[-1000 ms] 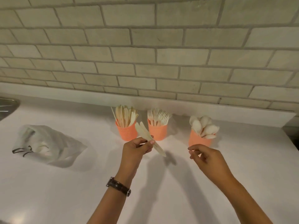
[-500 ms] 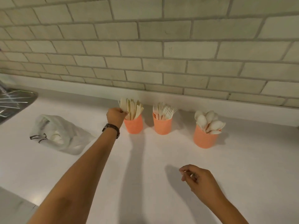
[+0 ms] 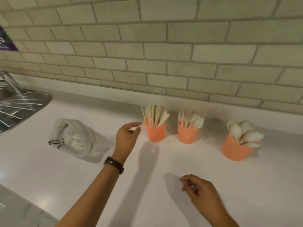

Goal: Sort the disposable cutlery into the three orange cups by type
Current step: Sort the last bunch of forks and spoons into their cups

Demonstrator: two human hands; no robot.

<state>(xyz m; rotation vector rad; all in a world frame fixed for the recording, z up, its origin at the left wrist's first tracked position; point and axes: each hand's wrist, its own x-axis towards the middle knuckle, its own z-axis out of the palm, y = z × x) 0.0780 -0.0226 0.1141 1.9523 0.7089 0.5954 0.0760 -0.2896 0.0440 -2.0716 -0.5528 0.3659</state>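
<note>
Three orange cups stand in a row near the tiled wall. The left cup (image 3: 155, 132) holds the knives (image 3: 156, 116), the middle cup (image 3: 187, 134) holds the forks (image 3: 191, 119), and the right cup (image 3: 235, 150) holds the spoons (image 3: 245, 133). My left hand (image 3: 127, 136) hovers just left of the knife cup, fingers relaxed and empty, not touching it. My right hand (image 3: 198, 190) hangs low over the counter in front of the cups, fingers loosely curled, holding nothing.
A crumpled white plastic bag (image 3: 77, 140) lies on the white counter (image 3: 49, 177) left of my left hand. A steel sink with a wire rack (image 3: 19, 105) sits at the far left. The tiled wall (image 3: 164, 54) backs the counter.
My left hand carried knives to the left cup, let them go in it and has drawn back a little, empty. My right hand dropped toward the counter.
</note>
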